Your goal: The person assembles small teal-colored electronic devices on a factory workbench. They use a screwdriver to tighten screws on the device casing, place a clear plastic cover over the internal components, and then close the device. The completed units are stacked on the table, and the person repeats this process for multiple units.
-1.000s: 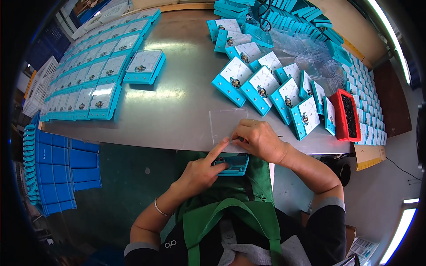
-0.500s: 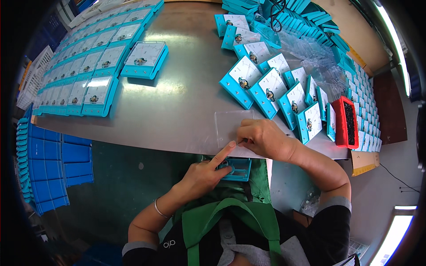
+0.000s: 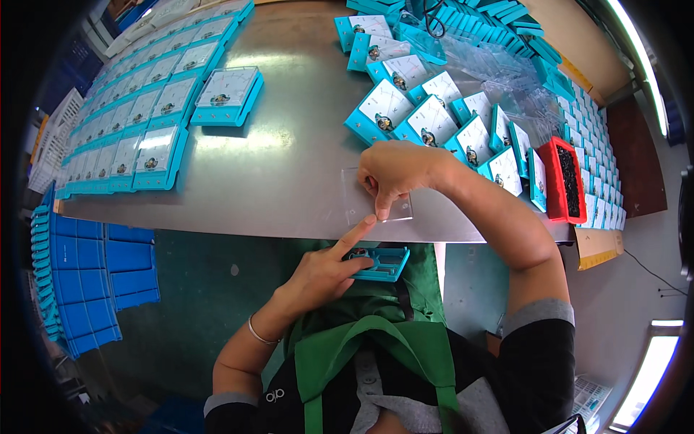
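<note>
A clear, flat rectangular plastic plate (image 3: 353,194) lies near the front edge of the metal table. Above it arches my right hand (image 3: 401,168), its fingers closed and pointing down at the plate's near edge. Whatever those fingertips pinch is too small to make out. My left hand (image 3: 322,275) grips a teal plastic case (image 3: 390,265) below the table edge, with the thumb lying over it. The left index finger stretches up to the plate's near edge, close to the right fingertips. Part of the case is hidden under the left hand.
Several teal units with white faces (image 3: 387,108) lean together at the right, beside a red bin of small black parts (image 3: 569,181). Clear plastic covers (image 3: 499,79) are heaped behind them. Rows of similar units (image 3: 155,148) fill the left, near a single unit (image 3: 228,94). Blue crates (image 3: 101,267) stand below.
My right hand has shifted up and left over the clear plate, its wrist raised and its fingers now pointing down. The left hand stays on the teal case. The whole view has shifted slightly.
</note>
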The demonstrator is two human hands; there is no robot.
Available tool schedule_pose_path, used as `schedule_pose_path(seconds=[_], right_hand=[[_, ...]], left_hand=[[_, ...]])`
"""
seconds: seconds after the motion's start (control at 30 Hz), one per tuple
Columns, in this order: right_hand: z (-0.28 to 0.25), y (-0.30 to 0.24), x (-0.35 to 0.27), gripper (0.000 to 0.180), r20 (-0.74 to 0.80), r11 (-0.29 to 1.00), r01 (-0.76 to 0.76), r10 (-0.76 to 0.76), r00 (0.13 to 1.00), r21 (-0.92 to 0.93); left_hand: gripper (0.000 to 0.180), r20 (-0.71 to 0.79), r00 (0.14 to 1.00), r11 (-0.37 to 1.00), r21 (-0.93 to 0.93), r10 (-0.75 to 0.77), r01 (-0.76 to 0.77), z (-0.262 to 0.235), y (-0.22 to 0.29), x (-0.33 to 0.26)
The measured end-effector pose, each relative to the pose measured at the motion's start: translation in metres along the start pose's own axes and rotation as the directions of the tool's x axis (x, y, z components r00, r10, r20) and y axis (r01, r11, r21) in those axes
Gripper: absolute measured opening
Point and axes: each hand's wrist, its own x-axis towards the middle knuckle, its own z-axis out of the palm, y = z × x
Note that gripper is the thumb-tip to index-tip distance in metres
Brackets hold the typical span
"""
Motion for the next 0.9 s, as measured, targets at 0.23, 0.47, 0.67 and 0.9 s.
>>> schedule_pose_path(seconds=[0.23, 0.47, 0.67, 0.9], right_hand=[[0.044, 0.028, -0.029, 0.037, -0.436, 0.962, 0.259, -0.270, 0.859, -0.086], [0.065, -0.019, -0.048, 0.017, -0.873, 0.446, 0.764, 0.095, 0.478, 0.467], [0.075, -0.006, -0.036, 0.017, -0.921, 0.217, 0.896, 0.059, 0.384, 0.388], [0.074, -0.008, -0.034, 0.021, -0.898, 0.286, 0.857, 0.033, 0.438, 0.428]], left_hand=[[0.043, -0.047, 0.998, 0.999, 0.040, -0.033, 0.034, 0.007, 0.009, 0.000], [0.039, -0.042, 0.996, 0.991, 0.105, -0.082, 0.086, 0.011, 0.013, 0.002], [0.037, -0.051, 0.997, 0.996, 0.072, -0.051, 0.054, 0.011, 0.012, 0.006], [0.037, -0.046, 0.997, 0.995, 0.075, -0.064, 0.068, 0.011, 0.011, 0.005]])
